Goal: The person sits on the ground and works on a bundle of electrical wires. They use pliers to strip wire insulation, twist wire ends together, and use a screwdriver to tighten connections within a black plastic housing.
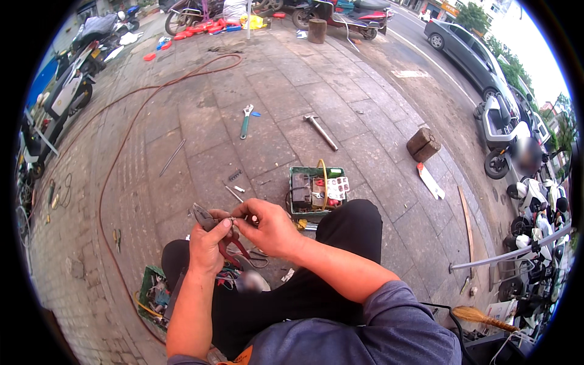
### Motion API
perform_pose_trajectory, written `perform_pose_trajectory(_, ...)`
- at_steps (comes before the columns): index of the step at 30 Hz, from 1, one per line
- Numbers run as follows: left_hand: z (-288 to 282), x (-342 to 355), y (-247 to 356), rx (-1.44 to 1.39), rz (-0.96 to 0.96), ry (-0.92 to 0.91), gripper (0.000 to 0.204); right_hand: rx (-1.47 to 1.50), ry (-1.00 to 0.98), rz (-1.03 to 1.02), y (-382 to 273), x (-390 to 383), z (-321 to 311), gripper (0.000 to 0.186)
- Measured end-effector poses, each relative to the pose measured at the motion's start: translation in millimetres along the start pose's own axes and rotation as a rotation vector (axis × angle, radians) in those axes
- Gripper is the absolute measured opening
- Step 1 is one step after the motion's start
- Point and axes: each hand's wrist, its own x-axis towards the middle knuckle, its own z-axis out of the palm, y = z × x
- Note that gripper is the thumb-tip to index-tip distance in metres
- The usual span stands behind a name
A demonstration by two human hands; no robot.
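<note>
Red-handled pliers [205,218] are held up in front of the body, grasped by the curled fingers of the left hand [210,240], the nearer one. Their long axis slants from far-left head to near-right handles. Just right of the head, a small piece [232,220], too tiny to identify, is pinched by the right hand [267,227].

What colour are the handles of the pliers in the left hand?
Red; the pliers' handles show best in the head view.
</note>
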Motion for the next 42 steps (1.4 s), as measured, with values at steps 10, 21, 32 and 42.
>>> perform_pose_trajectory(10, 6.1, -1.3, 1.3, 0.093, 0.015, 0.031, 0.02, -0.13, -0.009, -0.044, 2.9, 1.0, -1.3, 0.021)
perform_pose_trajectory(21, 3.4, 1.8, -4.9, 0.093, -0.011, 0.015, 0.015, -0.154, -0.006, 0.006, 9.5, 3.1, 0.4, 0.024)
perform_pose_trajectory(32, 2.4, -1.9, 0.7, -0.045, -0.099, 0.024, 0.018, 1.933, 0.167, -0.183, -11.0, 35.2, -176.7, 0.067)
perform_pose_trajectory(42, 4.2, 9.2, 0.3, -0.25, -0.054, 0.074, 0.013, -0.079, -0.35, 0.271, 19.1, 2.6, -12.3, 0.036)
